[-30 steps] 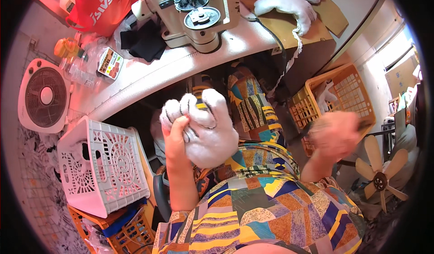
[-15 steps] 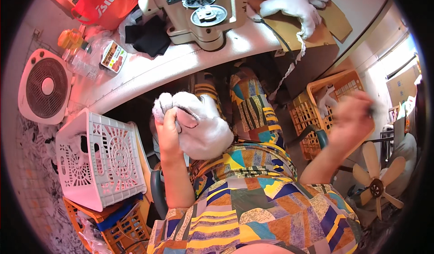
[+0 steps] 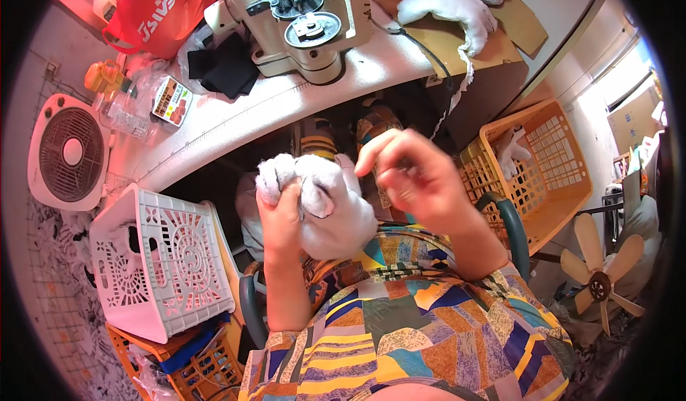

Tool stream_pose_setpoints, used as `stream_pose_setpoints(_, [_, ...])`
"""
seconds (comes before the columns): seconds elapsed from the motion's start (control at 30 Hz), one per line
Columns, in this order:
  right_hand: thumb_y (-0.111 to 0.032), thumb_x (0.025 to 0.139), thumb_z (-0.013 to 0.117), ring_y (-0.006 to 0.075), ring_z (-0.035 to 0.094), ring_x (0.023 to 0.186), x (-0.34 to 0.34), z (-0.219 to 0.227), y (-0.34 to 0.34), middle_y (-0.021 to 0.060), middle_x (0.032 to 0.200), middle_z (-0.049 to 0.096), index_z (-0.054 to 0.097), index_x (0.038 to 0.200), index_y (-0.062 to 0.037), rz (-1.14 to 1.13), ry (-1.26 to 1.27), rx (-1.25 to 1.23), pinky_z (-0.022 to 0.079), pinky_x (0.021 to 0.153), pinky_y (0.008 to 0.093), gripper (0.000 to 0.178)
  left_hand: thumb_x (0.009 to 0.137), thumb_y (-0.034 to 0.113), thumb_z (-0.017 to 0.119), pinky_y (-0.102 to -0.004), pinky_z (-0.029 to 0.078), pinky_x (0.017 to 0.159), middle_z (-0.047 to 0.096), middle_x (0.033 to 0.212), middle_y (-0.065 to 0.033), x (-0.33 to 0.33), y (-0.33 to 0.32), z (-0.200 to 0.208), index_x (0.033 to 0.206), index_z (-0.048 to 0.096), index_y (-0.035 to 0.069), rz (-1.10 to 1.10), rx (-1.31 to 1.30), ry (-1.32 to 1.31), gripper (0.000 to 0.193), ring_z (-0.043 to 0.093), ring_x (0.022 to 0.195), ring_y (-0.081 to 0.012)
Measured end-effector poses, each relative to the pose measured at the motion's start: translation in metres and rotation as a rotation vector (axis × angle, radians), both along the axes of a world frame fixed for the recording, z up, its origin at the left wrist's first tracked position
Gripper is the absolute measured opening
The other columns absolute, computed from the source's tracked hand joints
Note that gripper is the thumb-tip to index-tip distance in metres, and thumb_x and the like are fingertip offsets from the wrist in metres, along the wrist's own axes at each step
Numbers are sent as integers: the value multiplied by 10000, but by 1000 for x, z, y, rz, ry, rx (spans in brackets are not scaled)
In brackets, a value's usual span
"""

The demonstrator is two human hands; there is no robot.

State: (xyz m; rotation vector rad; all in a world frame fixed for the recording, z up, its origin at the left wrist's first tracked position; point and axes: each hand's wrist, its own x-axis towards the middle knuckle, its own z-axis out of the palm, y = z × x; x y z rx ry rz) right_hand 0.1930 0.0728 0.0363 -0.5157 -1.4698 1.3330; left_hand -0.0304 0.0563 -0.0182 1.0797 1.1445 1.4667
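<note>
A bunched white fleecy fabric piece (image 3: pixel 336 219) is gripped in my left hand (image 3: pixel 282 219), whose thumb presses on its folded upper edge. Thin dark lines run along the folds; the underside is hidden. Just to the right of it hovers my right hand (image 3: pixel 418 179), blurred, with bent fingers and a fingertip close to the fabric. Whether it pinches anything small does not show. More white fabric (image 3: pixel 249 212) hangs behind my left wrist. Beyond both hands, an industrial sewing machine (image 3: pixel 307 33) with round metal discs stands on the white table (image 3: pixel 236 119).
White plush pieces (image 3: pixel 446 8) lie on a cardboard box (image 3: pixel 479 47) at the back right. An orange basket (image 3: pixel 572 201) stands right, near a fan with beige blades (image 3: pixel 599 287). At left are a white crate (image 3: pixel 189 258), a box fan (image 3: pixel 71 151) and a red bag (image 3: pixel 161 15).
My right hand has swung in from the far right to beside the white fabric. My left hand has tilted the piece slightly, and its folds lie differently. The view has shifted a little.
</note>
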Motion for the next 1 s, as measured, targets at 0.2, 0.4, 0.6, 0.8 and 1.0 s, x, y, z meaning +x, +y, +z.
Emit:
stream_pose_setpoints(0.2, [-213, 1001, 505, 78, 344, 520, 89, 33, 19, -1, 643, 362, 533, 1036, -62, -54, 702, 27, 291, 401, 205, 157, 808, -87, 508, -270, 467, 821, 573, 929, -33, -11, 10, -5, 973, 540, 37, -88, 100, 65, 208, 566, 877, -115])
stream_pose_setpoints(0.4, [-122, 988, 494, 131, 404, 663, 205, 30, -2, 11, 669, 347, 403, 747, -67, -549, 706, 335, 354, 588, 238, 263, 806, -50, 569, -243, 439, 718, 533, 807, 10, -31, 25, -16, 863, 483, 66, -426, 4, 317, 155, 502, 775, -74])
stream_pose_setpoints(0.6, [-54, 950, 504, 277, 637, 877, 255, 18, -31, 94, 694, 526, 409, 664, -55, -1552, 644, 525, 520, 823, 340, 301, 720, 16, 625, -323, 512, 764, 694, 878, -118, -25, 40, -34, 983, 642, 14, -458, -37, 788, 263, 674, 825, -197])
stream_pose_setpoints(0.8, [-144, 984, 516, 224, 651, 930, 232, 31, -58, -9, 646, 418, 483, 773, -86, -1346, 41, -2, 469, 762, 314, 221, 717, 12, 622, -331, 509, 754, 684, 864, -166, -15, 55, -60, 932, 600, -11, -245, -93, 820, 217, 681, 831, -238])
stream_pose_setpoints(1.0, [-225, 1035, 413, 199, 653, 830, 218, -13, -45, 39, 740, 551, 418, 971, -88, -535, -259, -543, 483, 671, 256, 152, 716, 81, 716, -467, 451, 844, 585, 1088, -201, 7, 54, -98, 1207, 462, 17, -2, 172, 1330, 557, 557, 1002, -402])
